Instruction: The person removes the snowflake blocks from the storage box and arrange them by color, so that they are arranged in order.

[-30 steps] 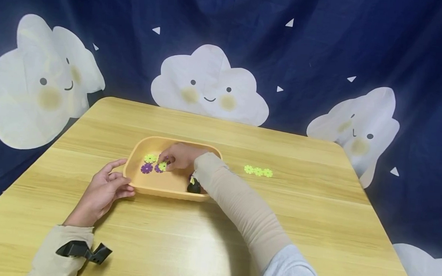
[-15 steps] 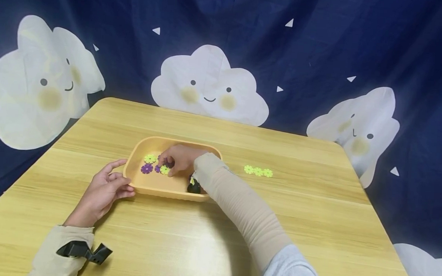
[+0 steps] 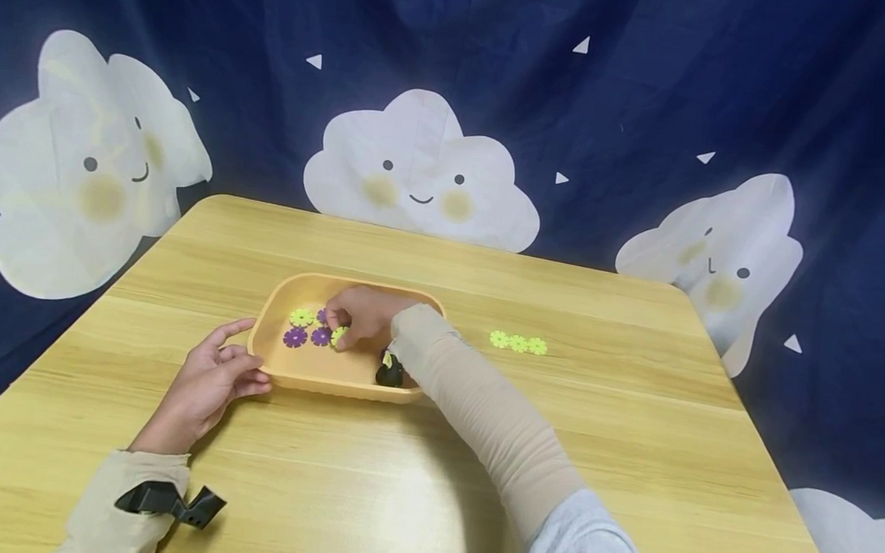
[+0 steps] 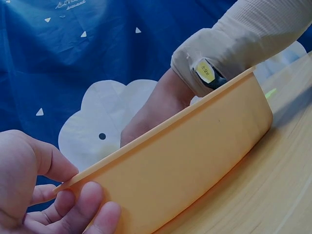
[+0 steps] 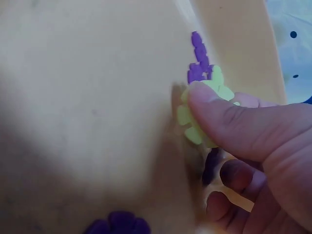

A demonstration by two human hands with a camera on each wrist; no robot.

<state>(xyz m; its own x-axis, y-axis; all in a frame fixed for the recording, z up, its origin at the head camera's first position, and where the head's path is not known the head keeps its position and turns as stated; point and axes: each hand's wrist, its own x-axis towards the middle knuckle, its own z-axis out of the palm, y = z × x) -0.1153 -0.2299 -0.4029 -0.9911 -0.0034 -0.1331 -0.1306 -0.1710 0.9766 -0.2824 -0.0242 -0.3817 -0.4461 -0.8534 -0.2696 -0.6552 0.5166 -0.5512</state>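
At the left end of the tray (image 3: 331,387), the person's left hand (image 3: 200,389) grips the rim between thumb and fingers. Inside the tray, the right hand (image 3: 365,312) pinches a yellow-green disc (image 5: 184,116), thumb on its face; purple discs (image 3: 295,336) lie toward the tray's left end. The pinched disc looks light, thin and stiff, best held across its flat faces. Right of the tray lie three more discs (image 3: 518,344).

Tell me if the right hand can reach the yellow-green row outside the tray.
Probably yes: past the tray rim, nothing visible blocks the yellow-green row. The right hand pinches a yellow-green piece, though.
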